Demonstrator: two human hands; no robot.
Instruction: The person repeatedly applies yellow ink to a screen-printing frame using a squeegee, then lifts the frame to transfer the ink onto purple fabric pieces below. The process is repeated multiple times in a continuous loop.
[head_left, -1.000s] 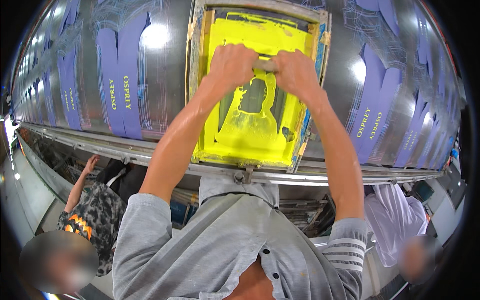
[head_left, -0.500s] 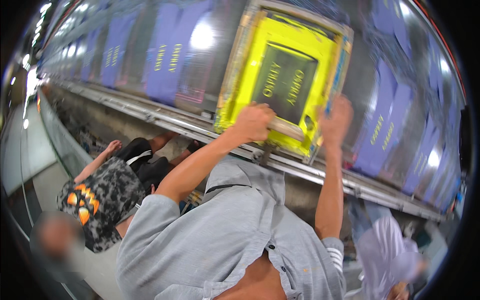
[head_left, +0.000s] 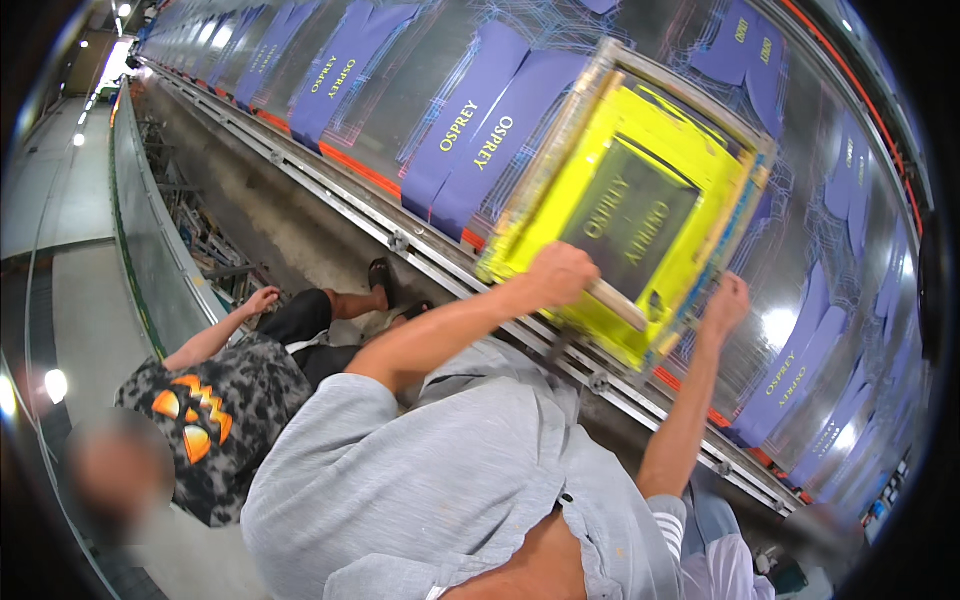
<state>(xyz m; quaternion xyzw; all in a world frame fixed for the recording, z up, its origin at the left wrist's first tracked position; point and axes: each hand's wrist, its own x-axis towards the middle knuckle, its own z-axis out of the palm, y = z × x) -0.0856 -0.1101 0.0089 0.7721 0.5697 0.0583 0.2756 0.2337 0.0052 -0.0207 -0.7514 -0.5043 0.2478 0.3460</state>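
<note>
A screen-printing frame (head_left: pixel 610 60) smeared with yellow ink (head_left: pixel 560 165) lies on the long printing table, with a dark window holding lettering at its middle. My left hand (head_left: pixel 563 275) is closed on a wooden squeegee (head_left: pixel 622 306), which lies across the near part of the screen. At the frame's right edge my right hand (head_left: pixel 728 300) has curled fingers, apparently gripping the rim.
The table (head_left: pixel 355 175) carries rows of purple printed pieces (head_left: pixel 470 60) and has a metal rail (head_left: pixel 342 198) along its near side. A co-worker in a patterned shirt (head_left: pixel 240 430) is at lower left, another person in pale clothing (head_left: pixel 715 570) at lower right.
The squeegee has moved from the screen's upper part to its near end, uncovering the window. My right hand has left the squeegee for the frame's edge. The view has swung and tilted.
</note>
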